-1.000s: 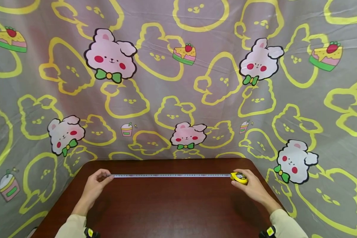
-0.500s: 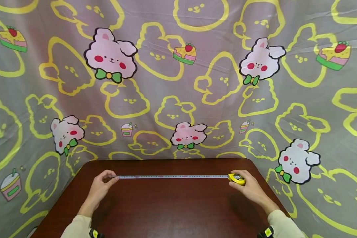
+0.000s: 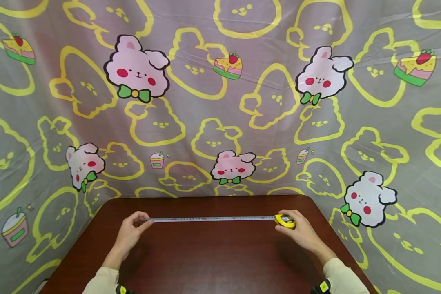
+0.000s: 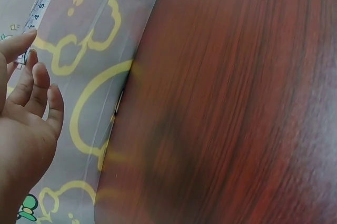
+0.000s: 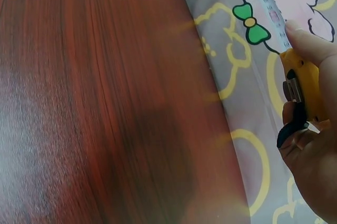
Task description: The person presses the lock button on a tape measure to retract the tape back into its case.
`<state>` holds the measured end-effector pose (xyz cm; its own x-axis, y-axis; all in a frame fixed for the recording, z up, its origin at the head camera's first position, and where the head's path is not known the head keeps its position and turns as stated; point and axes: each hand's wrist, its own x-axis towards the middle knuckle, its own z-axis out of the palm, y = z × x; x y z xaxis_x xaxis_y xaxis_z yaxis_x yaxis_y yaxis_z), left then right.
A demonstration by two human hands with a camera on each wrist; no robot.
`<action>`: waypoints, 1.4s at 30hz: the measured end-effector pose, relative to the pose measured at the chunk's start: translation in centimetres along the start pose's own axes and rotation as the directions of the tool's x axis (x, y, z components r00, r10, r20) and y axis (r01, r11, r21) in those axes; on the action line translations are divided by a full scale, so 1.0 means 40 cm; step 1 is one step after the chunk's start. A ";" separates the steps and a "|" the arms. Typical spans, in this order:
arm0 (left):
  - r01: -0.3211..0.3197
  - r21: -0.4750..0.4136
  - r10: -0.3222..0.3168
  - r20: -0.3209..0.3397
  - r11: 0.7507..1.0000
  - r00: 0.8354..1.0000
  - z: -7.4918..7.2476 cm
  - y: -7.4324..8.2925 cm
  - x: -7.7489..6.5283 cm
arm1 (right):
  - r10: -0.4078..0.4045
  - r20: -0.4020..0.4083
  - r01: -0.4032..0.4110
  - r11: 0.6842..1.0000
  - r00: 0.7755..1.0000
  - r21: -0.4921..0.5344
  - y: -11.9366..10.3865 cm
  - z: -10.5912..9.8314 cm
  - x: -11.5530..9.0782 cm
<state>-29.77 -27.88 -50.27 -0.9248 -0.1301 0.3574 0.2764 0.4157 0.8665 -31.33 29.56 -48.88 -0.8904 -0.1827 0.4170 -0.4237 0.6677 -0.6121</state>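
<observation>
A yellow tape measure (image 3: 286, 221) is gripped by my right hand (image 3: 303, 230), fingers wrapped round its case. Its white blade (image 3: 213, 219) runs straight across to the left, held above the table. At the far end my left hand (image 3: 132, 228) pinches the blade's tip between thumb and fingers. In the left wrist view the blade (image 4: 42, 3) shows printed numbers rising away from the thumb, and the other fingers are loosely bent. The right wrist view has the yellow case (image 5: 305, 84) in the palm, with a black strap hanging from it and the blade leaving its mouth.
Beneath both hands is a dark reddish-brown wooden table (image 3: 220, 253) with rounded far corners. A grey curtain (image 3: 206, 102) printed with yellow outlines and white rabbits hangs close behind it and along both sides.
Both hands have moved toward each other, the left hand rightward and the right hand leftward. The stretch of tape measure blade between them has become shorter.
</observation>
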 end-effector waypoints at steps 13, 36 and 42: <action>0.001 -0.064 0.001 0.023 0.998 1.000 0.041 0.017 0.001 | -0.005 -0.002 0.005 1.000 1.000 0.017 -0.022 0.031 0.008; -0.009 -0.026 0.011 0.060 1.000 0.998 0.071 0.146 -0.036 | 0.045 0.000 -0.045 0.997 0.999 0.060 -0.055 0.067 0.017; -0.004 -0.039 0.006 0.062 0.999 0.998 0.090 0.099 -0.019 | 0.044 0.009 -0.045 0.997 0.999 0.064 -0.064 0.078 0.019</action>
<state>-28.90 -22.89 -48.37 -0.9374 -0.0717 0.3409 0.2901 0.3811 0.8778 -31.46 25.46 -49.11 -0.9097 -0.1597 0.3834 -0.3934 0.6274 -0.6720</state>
